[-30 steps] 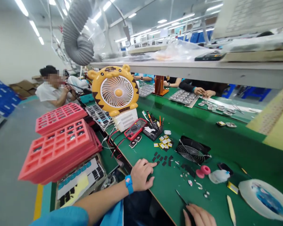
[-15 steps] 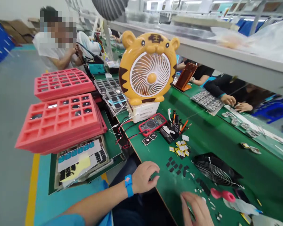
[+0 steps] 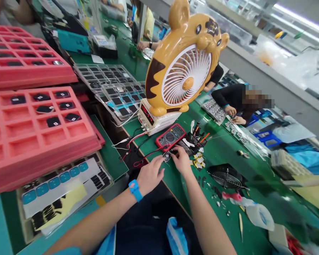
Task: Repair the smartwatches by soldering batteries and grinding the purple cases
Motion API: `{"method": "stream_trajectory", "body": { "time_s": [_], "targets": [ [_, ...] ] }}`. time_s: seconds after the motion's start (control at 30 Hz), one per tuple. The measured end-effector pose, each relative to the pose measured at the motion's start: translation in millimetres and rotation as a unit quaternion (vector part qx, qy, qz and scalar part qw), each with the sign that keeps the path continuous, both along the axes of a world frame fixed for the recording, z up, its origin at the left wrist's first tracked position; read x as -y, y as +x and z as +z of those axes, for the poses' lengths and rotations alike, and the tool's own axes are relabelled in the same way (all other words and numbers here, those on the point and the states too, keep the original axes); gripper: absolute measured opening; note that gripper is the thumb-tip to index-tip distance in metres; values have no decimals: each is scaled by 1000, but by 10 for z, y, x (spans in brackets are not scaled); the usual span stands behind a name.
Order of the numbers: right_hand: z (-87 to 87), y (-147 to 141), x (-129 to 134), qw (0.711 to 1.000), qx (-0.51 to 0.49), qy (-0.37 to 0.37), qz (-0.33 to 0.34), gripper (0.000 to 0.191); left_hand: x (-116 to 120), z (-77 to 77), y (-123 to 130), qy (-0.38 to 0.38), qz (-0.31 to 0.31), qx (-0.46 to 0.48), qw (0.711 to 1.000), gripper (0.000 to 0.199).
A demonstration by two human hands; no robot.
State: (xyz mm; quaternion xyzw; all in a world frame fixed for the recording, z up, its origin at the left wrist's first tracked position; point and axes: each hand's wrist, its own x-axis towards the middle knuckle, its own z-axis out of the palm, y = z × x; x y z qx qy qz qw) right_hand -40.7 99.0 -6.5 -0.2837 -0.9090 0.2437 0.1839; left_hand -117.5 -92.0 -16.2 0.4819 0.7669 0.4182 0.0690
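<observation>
My left hand point(image 3: 151, 174) reaches over the front edge of the green bench, a blue strap on its wrist. Its fingers stretch toward a small black rounded module point(image 3: 167, 156) with a white label, and the thumb stands apart. From the other side my right hand point(image 3: 182, 160) comes in, fingers bent and pinched at the module's right edge. Its fingers partly hide what they grip. Just beyond both hands lies a red multimeter point(image 3: 170, 137). Yellow-and-white pieces point(image 3: 199, 161) lie right of my right hand.
A tiger-shaped fan point(image 3: 187, 67) stands on a power supply point(image 3: 154, 120). Pink foam trays point(image 3: 42, 141) with black modules are stacked at left. A black fan with a wire guard point(image 3: 227, 177) lies at right. A co-worker's hands point(image 3: 235, 115) are across the bench.
Both hands have moved forward to the black modules below the multimeter; the right came from the lower right. One of the two modules is now hidden. The view has tilted and shifted.
</observation>
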Motion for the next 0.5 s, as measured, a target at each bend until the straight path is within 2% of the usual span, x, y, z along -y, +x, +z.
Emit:
{"method": "stream_trajectory", "body": {
  "time_s": [0.13, 0.3, 0.5],
  "targets": [
    [20, -60, 49, 999, 31, 18, -6, 14, -211, 61, -19, -98, 28, -30, 994, 47],
    [96, -88, 80, 995, 78, 52, -24, 14, -225, 77, -16, -122, 30, -45, 991, 46],
    [167, 322, 245, 988, 129, 76, -47, 12, -211, 89, -48, -132, 25, -63, 989, 46]
  ]
}}
